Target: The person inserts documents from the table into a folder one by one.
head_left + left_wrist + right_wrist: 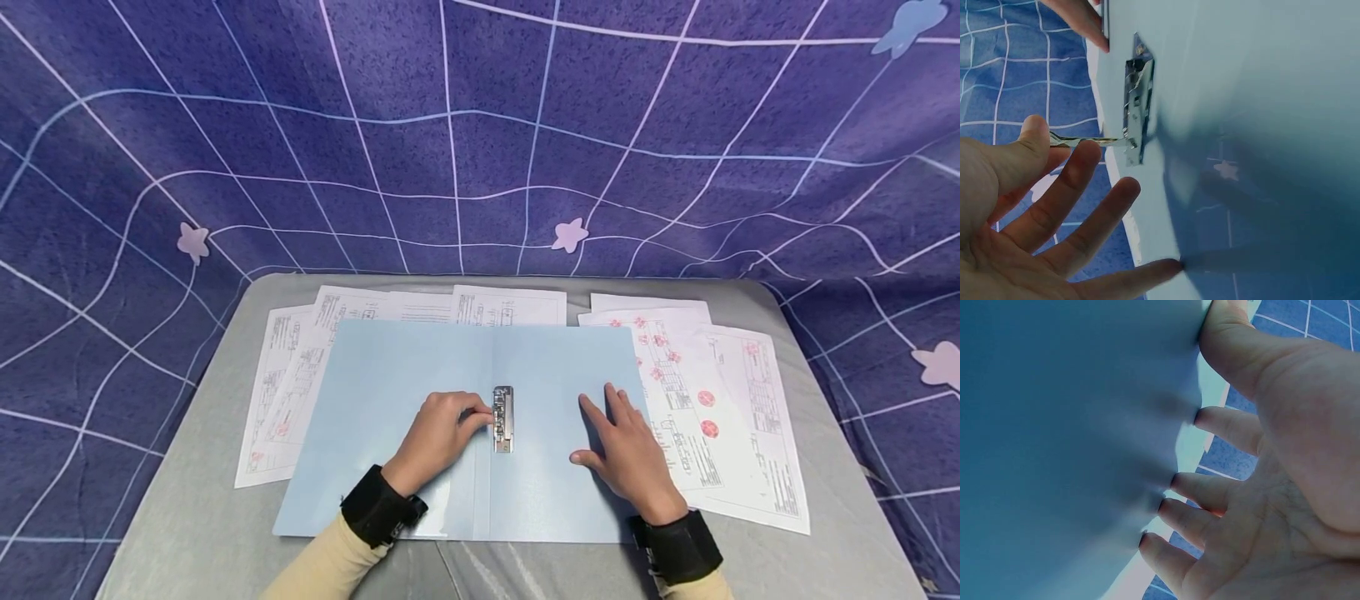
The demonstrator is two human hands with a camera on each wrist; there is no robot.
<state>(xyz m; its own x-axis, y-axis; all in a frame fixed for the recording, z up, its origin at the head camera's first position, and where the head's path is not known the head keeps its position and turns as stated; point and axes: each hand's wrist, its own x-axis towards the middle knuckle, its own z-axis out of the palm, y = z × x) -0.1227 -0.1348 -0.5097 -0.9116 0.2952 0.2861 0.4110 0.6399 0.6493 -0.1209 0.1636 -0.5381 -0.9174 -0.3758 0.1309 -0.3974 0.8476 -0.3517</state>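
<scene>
Left hand (435, 433): thumb and index finger pinch a thin metal lever (1063, 141) that stands out from a metal clip (503, 421); the other fingers reach out past it, uncurled. Right hand (626, 450) grips nothing, fingers spread, tips resting on the right half of a light blue folder (405, 375). Clip sits on that same half, just beside the spine fold. Folder spread flat across the middle of a grey-covered table (187, 508), well in from both side edges. Black bands on both wrists, pale sleeves (322, 567) below. Printed sheets (277, 417) poke out from under the folder toward the table's left edge and far edge; to the right, more sheets with red stamps (682, 392) fan toward the right edge. Beyond the far edge, a purple-blue cloth (480, 150), grid lines, pale stars, as I see it.
</scene>
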